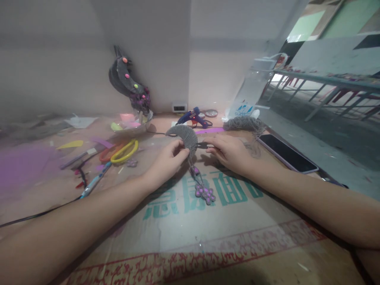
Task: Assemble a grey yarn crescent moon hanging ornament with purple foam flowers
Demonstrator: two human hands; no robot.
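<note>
My left hand (172, 158) is closed on a crescent (187, 136) wound in grey yarn, gripping its lower inner side between thumb and fingers. From the crescent hangs a cord with a small purple bead (195, 171) and a grey flower charm (205, 194) with pink-purple petals, resting on the cardboard. My right hand (225, 150) is on the crescent's right side, its fingertips pinched round a small dark, thin piece (203, 145) that touches or nearly touches the yarn. What that piece is, I cannot make out.
Behind the hands lie a blue glue gun (194, 117), a purple strip (210, 130) and a grey yarn bundle (245, 124). A phone (287, 154) lies right. Yellow-handled scissors (124, 152), a pen (96, 180) and a bowl (133, 128) are left. A decorated grey crescent (126, 77) leans against the wall.
</note>
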